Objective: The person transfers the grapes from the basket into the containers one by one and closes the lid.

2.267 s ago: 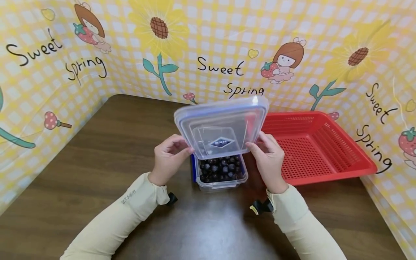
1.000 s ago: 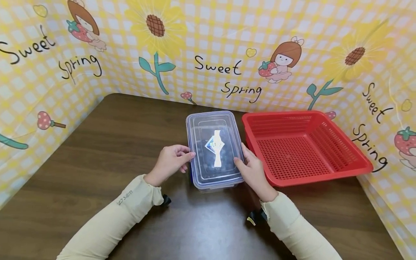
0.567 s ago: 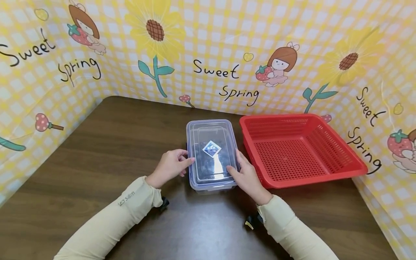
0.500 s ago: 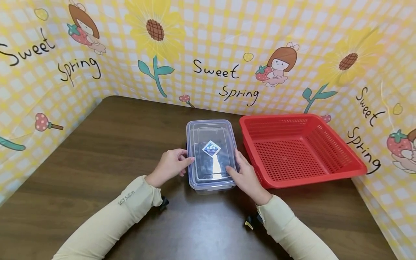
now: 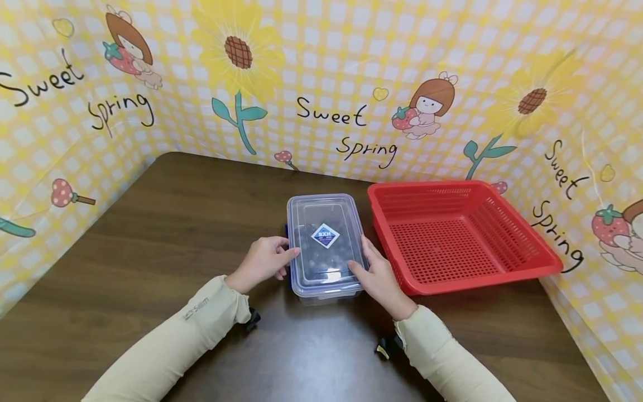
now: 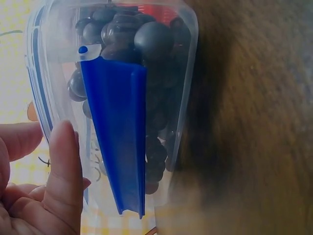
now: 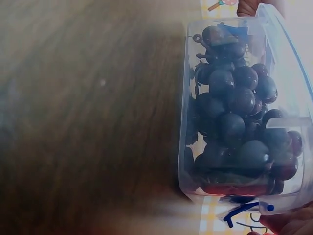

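A clear lid [image 5: 321,213] with a blue seal and a diamond-shaped label lies over a clear food container [image 7: 184,152]. Dark grapes [image 7: 239,100] show through the walls. At the left edge of the lid, my left hand [image 5: 262,261] pinches the rim, thumb on top and fingers beside the box. My right hand [image 5: 382,280] holds the opposite edge, its thumb on the lid and its fingers along the side. A blue clip [image 6: 115,132] hangs unfastened against the container's left wall. Whether the lid is fully seated, I cannot tell.
Just right of the container stands a red plastic basket [image 5: 482,283] with perforated sides and bottom. Both stand on a dark wooden table [image 5: 125,279]. A yellow checked cloth [image 5: 311,67] with printed flowers and lettering hangs behind the table and along its sides.
The lid was tilted up above the grapes, held in both hands, and has come down over the container. My right hand has shifted slightly toward me along its edge.
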{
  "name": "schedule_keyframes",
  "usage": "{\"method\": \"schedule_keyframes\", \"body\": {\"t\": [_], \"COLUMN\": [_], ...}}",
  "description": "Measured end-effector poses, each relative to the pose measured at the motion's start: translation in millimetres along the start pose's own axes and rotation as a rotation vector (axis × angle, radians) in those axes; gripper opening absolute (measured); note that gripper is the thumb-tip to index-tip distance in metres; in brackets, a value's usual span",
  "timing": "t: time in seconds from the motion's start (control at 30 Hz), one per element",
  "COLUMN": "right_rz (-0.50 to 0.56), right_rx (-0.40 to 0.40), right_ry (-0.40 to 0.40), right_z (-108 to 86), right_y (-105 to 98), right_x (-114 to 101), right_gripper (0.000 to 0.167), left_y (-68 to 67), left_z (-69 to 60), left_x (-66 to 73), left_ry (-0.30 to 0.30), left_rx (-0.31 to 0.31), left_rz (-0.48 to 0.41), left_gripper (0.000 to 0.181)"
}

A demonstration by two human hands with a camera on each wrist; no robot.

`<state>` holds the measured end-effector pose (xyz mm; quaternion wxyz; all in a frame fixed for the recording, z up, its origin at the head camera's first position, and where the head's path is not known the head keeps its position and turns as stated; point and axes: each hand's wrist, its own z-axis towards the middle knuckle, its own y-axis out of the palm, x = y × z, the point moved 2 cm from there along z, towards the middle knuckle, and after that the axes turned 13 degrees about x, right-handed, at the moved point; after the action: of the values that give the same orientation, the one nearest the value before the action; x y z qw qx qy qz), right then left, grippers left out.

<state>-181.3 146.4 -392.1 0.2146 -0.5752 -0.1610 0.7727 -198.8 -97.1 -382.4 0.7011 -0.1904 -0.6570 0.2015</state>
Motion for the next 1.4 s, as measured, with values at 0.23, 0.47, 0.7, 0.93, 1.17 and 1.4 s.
{"method": "schedule_keyframes", "body": {"t": [0.23,0.47,0.7,0.93,1.17,1.4], "right_rz": [-0.022,-0.024,-0.029,-0.032,-0.026,-0.041], "right_rx": [-0.007,0.003,-0.009,-0.024,-0.024,-0.014], "right_ry": [0.053,0.033,0.044,0.068,0.091,0.013], "right_z": [-0.5,-0.1,0.5,0.3,2.9,8.0], "right_y": [1.3,2.3,1.4,-0.1,3.6,10.9], "right_x": [2.8,4.4,5.5,6.2,4.1,-5.1], "right_gripper": [0.065,0.064,0.063,0.064,0.063,0.050], "left_y": [5.6,6.6,8.6,9.9,4.4,-16.6], "left_z": [0.4,-2.0,-0.2,1.3,7.2,22.3], "left_x": [-3.4,-3.0,-2.4,-1.7,-1.4,-8.7], "left_ry": [-0.043,-0.068,-0.062,-0.062,-0.098,-0.175], "left_rx": [-0.011,-0.006,0.001,-0.012,-0.073,-0.145], "left_rz": [-0.014,-0.024,-0.028,-0.050,-0.073,-0.069], "left_gripper": [0.039,0.038,0.037,0.031,0.032,0.037]}}
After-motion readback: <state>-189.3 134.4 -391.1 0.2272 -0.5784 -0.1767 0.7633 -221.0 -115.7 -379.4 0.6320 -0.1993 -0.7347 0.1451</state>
